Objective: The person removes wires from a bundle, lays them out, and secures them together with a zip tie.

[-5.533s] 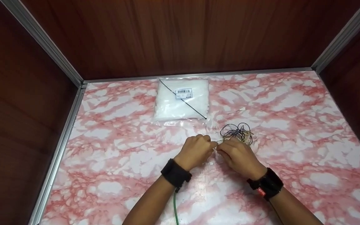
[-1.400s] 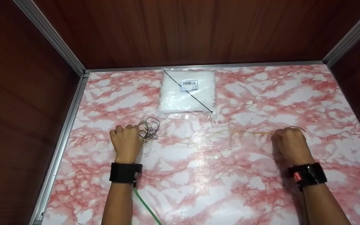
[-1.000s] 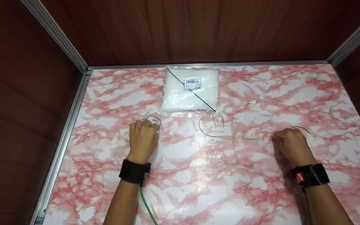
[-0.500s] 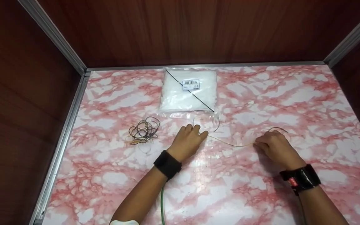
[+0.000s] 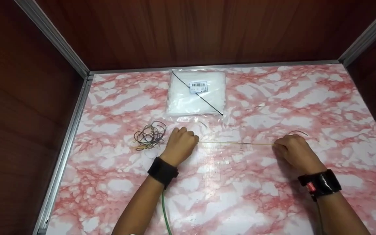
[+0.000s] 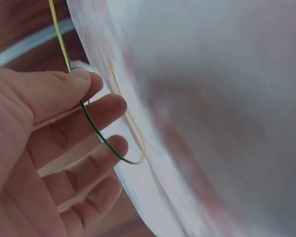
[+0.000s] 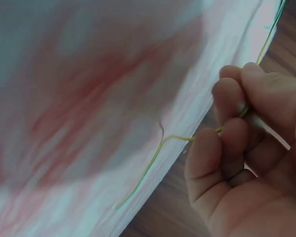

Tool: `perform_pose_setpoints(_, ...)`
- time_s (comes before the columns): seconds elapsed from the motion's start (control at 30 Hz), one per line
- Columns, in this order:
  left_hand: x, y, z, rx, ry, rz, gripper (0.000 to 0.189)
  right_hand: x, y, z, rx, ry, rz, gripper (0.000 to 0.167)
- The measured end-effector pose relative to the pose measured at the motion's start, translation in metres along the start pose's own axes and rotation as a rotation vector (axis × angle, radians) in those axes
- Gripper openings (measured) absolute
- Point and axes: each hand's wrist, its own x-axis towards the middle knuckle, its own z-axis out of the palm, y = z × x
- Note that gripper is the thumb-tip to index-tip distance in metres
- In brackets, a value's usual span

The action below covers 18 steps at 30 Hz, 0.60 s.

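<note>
The marbled tabletop supports a clear bag at 12 o'clock. The right hand is at 3 o'clock from the left hand; each pinches the yellow-and-green wire. At the left hand's 9 o'clock lies a wire tangle. The yellow-and-green wire spans straight between both hands.

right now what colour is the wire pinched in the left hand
Yellow and green; the wire shows both colours best in the left wrist view.

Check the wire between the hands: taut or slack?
Taut: the yellow-green wire runs nearly straight from left hand to right hand.
</note>
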Motion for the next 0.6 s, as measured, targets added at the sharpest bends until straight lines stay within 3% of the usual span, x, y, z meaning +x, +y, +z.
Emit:
perform_pose_setpoints(0.2, -0.023, -0.019, 0.0, 0.008, 0.011, -0.083, 0.016, -0.007, 0.013, -0.004, -0.012, -0.038, 0.141, 0.026)
perform_pose_setpoints(0.43, -0.038, -0.026, 0.001, -0.009, 0.009, -0.134, 0.018, -0.012, 0.022, -0.01, -0.08, 0.005, 0.162, 0.024)
perform_pose_setpoints(0.6, -0.049, -0.039, -0.001, 0.036, -0.021, -0.216, 0.017, -0.017, 0.026, -0.013, -0.102, -0.01, 0.217, 0.021)
